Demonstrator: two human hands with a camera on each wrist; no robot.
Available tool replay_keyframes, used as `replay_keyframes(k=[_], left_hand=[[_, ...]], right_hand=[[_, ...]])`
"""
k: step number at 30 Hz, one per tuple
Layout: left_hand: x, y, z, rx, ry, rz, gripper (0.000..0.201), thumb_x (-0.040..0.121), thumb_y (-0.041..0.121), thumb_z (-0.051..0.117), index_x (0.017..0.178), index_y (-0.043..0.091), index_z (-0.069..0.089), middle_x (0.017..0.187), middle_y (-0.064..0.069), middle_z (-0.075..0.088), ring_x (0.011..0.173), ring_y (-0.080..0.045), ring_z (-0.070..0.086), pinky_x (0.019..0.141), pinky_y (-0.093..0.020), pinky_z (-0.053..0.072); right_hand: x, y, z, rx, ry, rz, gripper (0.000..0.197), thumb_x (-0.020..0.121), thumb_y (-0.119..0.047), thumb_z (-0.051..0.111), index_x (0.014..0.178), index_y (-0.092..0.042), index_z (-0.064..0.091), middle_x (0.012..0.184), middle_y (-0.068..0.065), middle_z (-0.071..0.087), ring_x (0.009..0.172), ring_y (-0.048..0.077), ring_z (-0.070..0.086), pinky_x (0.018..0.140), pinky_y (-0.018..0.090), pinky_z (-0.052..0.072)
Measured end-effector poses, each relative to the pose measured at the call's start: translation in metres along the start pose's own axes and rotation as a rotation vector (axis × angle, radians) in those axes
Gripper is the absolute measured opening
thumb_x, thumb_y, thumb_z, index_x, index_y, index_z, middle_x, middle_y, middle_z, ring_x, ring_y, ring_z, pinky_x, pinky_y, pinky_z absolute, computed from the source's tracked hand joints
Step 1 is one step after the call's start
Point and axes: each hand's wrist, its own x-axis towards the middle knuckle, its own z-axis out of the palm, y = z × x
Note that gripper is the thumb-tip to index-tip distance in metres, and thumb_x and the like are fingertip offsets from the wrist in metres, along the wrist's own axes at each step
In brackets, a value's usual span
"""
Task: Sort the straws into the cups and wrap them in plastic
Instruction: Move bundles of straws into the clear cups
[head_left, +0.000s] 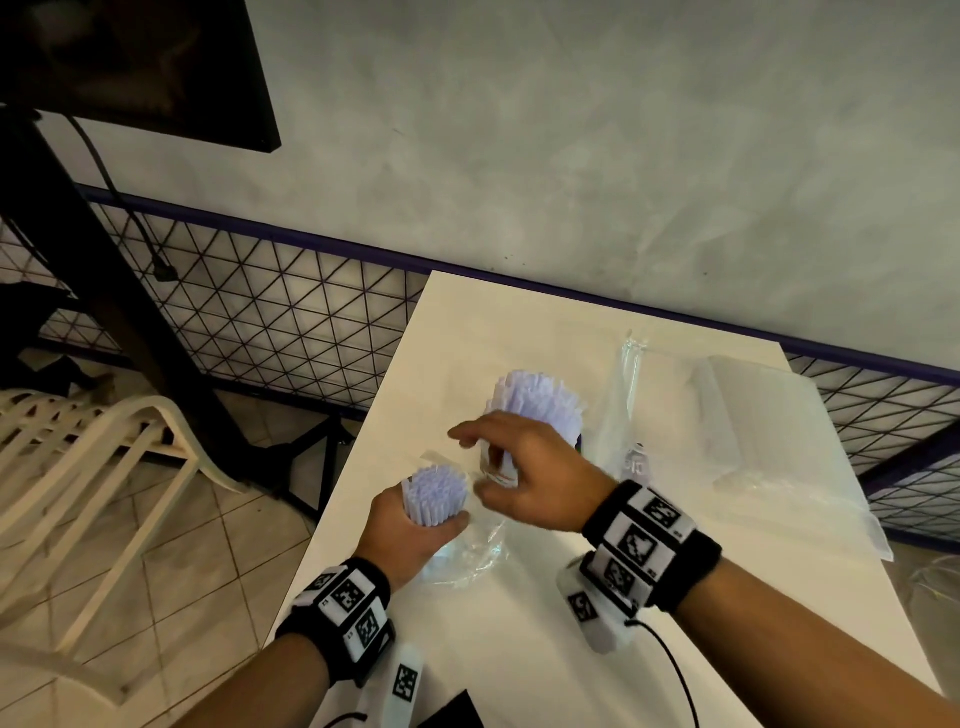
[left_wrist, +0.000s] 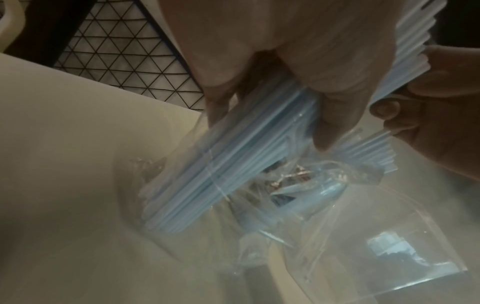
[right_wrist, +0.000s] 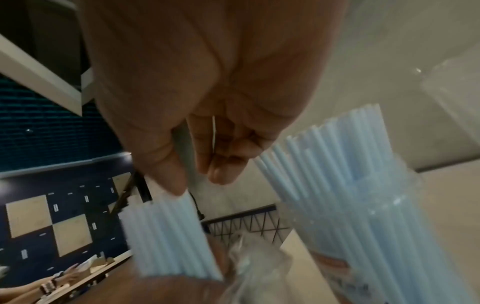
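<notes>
A person's left hand (head_left: 402, 535) grips a bundle of pale blue plastic straws (head_left: 435, 493), upright, lower ends inside a crumpled clear plastic bag (head_left: 470, 551) on the white counter (head_left: 519, 649). Just right, the right hand (head_left: 524, 480) hovers, fingers loosely curled, holding nothing, before a clear cup (head_left: 498, 462) packed with matching straws (head_left: 540, 400).

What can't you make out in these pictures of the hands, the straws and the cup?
- Cup: head view, the right hand covers it; its label is unreadable.
- Right hand's fingertips: right wrist view, blurred, so a pinched straw is uncertain.
- Left hand's straw bundle: left wrist view, clear plastic bag blurs its lower end.
</notes>
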Motion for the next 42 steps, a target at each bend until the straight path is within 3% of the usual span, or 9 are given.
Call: replay_keyframes(k=[4, 9, 16, 22, 28, 30, 33, 36, 42], left_hand=[[0.002, -0.003, 0.002, -0.004, -0.037, 0.043, 0.025, 0.068, 0.005, 0.088, 0.082, 0.014, 0.069, 0.068, 0.013, 0.073, 0.067, 0.002, 0.069, 0.064, -0.011, 0.051], [0.006, -0.005, 0.001, 0.005, -0.045, 0.057, 0.029, 0.062, 0.016, 0.091, 0.085, 0.012, 0.071, 0.074, 0.005, 0.074, 0.071, -0.005, 0.071, 0.067, -0.014, 0.053], [0.003, -0.002, -0.001, -0.033, -0.028, 0.051, 0.024, 0.07, 0.001, 0.086, 0.086, 0.011, 0.072, 0.073, 0.004, 0.074, 0.069, -0.004, 0.07, 0.064, -0.016, 0.054], [0.001, -0.006, -0.004, -0.079, -0.064, 0.068, 0.025, 0.071, 0.004, 0.086, 0.088, 0.017, 0.073, 0.08, 0.008, 0.077, 0.077, -0.004, 0.072, 0.068, -0.012, 0.053], [0.001, -0.01, 0.002, 0.03, -0.209, 0.083, 0.052, 0.065, 0.049, 0.081, 0.106, 0.017, 0.073, 0.099, 0.014, 0.076, 0.095, 0.002, 0.069, 0.078, -0.005, 0.046], [0.002, -0.01, 0.002, 0.053, -0.202, 0.086, 0.04, 0.071, 0.037, 0.083, 0.105, 0.019, 0.073, 0.097, 0.023, 0.074, 0.092, 0.006, 0.068, 0.074, -0.002, 0.043], [0.004, -0.012, -0.001, 0.009, -0.214, 0.071, 0.027, 0.073, 0.012, 0.087, 0.097, 0.017, 0.074, 0.088, 0.01, 0.077, 0.086, 0.0, 0.071, 0.072, -0.007, 0.048], [0.005, -0.011, -0.004, 0.05, -0.203, 0.062, 0.022, 0.074, 0.011, 0.086, 0.084, 0.023, 0.07, 0.074, 0.012, 0.073, 0.074, 0.004, 0.068, 0.066, -0.004, 0.045], [0.007, -0.017, -0.005, -0.04, -0.131, 0.041, 0.02, 0.073, 0.007, 0.086, 0.088, 0.014, 0.075, 0.084, -0.001, 0.078, 0.081, -0.009, 0.074, 0.07, -0.015, 0.053]], right_hand=[[-0.006, -0.001, 0.014, -0.201, -0.086, -0.014, 0.059, 0.085, -0.019, 0.069, 0.14, -0.014, 0.05, 0.125, 0.002, 0.059, 0.096, 0.008, 0.052, 0.082, 0.009, 0.033], [-0.005, -0.002, 0.012, -0.262, -0.08, -0.002, 0.057, 0.087, -0.024, 0.068, 0.14, -0.015, 0.05, 0.126, 0.003, 0.059, 0.106, 0.013, 0.055, 0.087, 0.022, 0.043], [-0.014, -0.014, 0.02, -0.344, -0.102, 0.061, 0.073, 0.083, -0.04, 0.066, 0.147, -0.025, 0.033, 0.126, -0.001, 0.055, 0.103, 0.023, 0.061, 0.08, 0.042, 0.055], [-0.025, -0.01, 0.023, -0.097, 0.006, 0.212, 0.052, 0.084, -0.021, 0.074, 0.133, -0.016, 0.056, 0.098, -0.003, 0.062, 0.071, 0.009, 0.054, 0.079, 0.028, 0.051], [-0.024, -0.005, 0.032, 0.096, 0.094, 0.228, 0.051, 0.073, -0.03, 0.086, 0.12, -0.018, 0.068, 0.096, -0.004, 0.064, 0.078, 0.006, 0.058, 0.075, 0.009, 0.043], [-0.025, -0.001, 0.036, 0.125, 0.153, 0.226, 0.045, 0.072, -0.029, 0.087, 0.112, -0.017, 0.072, 0.095, -0.008, 0.063, 0.083, 0.005, 0.059, 0.075, 0.009, 0.043], [-0.027, 0.003, 0.043, 0.138, 0.188, 0.231, 0.039, 0.073, -0.027, 0.086, 0.107, -0.015, 0.074, 0.095, -0.006, 0.067, 0.083, 0.008, 0.063, 0.074, 0.012, 0.047], [-0.028, 0.007, 0.044, 0.127, 0.222, 0.222, 0.026, 0.076, -0.025, 0.083, 0.098, -0.015, 0.076, 0.09, -0.005, 0.069, 0.073, 0.004, 0.06, 0.067, 0.011, 0.043], [-0.032, 0.014, 0.054, 0.198, 0.252, 0.295, 0.019, 0.076, -0.022, 0.082, 0.093, -0.016, 0.074, 0.084, -0.003, 0.07, 0.071, 0.014, 0.061, 0.065, 0.019, 0.049]])
